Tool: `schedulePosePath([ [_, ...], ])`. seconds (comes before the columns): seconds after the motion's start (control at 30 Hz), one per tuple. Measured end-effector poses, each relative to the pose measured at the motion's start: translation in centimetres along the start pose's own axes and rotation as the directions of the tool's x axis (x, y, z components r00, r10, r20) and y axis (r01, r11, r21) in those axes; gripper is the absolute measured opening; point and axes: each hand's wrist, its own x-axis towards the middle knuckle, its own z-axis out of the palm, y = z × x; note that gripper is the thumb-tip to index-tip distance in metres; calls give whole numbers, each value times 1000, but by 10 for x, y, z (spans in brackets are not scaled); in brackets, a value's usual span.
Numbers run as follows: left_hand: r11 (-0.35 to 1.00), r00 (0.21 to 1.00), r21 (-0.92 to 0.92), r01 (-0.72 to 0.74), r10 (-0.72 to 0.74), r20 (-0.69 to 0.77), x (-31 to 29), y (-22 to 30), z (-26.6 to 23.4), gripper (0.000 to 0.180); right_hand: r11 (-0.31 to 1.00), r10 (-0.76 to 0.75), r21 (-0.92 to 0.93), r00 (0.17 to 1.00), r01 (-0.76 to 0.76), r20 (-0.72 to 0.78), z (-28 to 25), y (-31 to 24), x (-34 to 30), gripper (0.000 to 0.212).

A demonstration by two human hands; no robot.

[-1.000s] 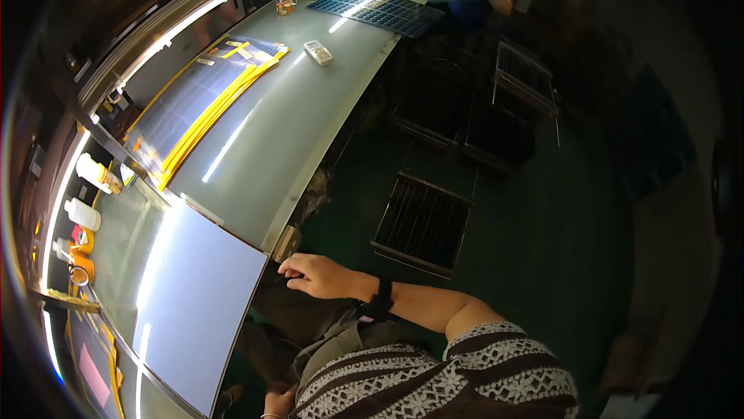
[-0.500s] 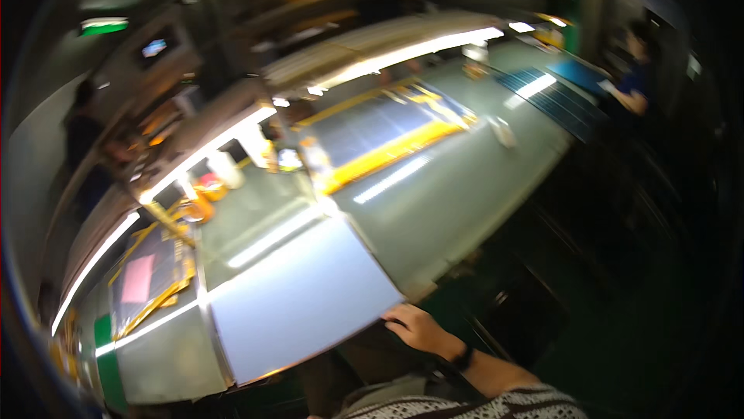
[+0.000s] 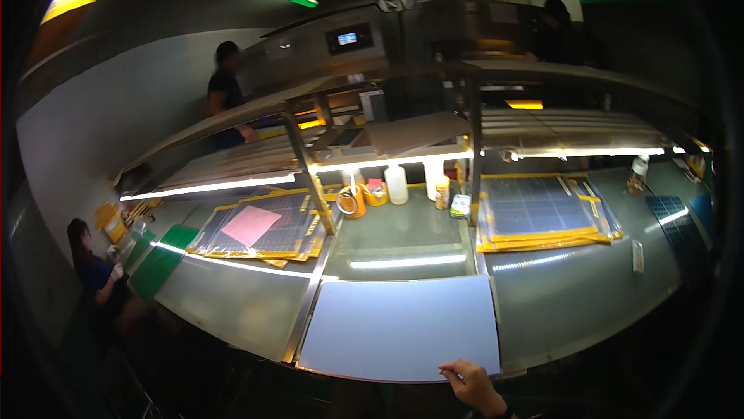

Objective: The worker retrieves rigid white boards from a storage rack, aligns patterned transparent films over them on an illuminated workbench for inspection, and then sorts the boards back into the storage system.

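A flat, pale blue-white panel (image 3: 399,326) lies on the workbench in front of me, its near edge close to the bench's edge. My right hand (image 3: 473,388) is at the right part of that near edge, thumb and fingers drawn together in a pinch. Whatever sits between the fingertips is too small to make out, and I cannot tell whether they touch the panel. A dark band shows at the wrist. My left hand is outside the view.
Left on the bench, a pink sheet (image 3: 252,225) lies on a yellow-taped clear-covered stack; another taped stack (image 3: 542,214) lies right. Bottles (image 3: 396,185) and tape rolls (image 3: 350,200) stand behind the panel under a lit shelf. A co-worker (image 3: 97,268) is at the far left; others stand beyond.
My view has swung left and steadied, with the panel now centred ahead. The right hand has moved from the panel's near right corner to a little left along its near edge, fingers now pinched.
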Motion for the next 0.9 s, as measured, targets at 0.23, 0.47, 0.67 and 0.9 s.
schedulePosePath([
  [0.23,994,998,-101,40,-45,-45,-15,-19,11,33,990,-1,140,995,-14,103,17,-33,15,11],
  [0.47,979,993,-187,78,-94,-78,-33,-33,25,32,992,-33,128,981,9,191,28,-39,22,12],
  [0.67,968,987,-228,106,-130,-94,-38,-41,32,32,994,-19,113,971,-8,237,37,-33,18,14],
  [0.9,957,984,-265,120,-149,-92,-40,-44,38,31,997,-13,80,965,-9,263,32,-34,16,15],
])
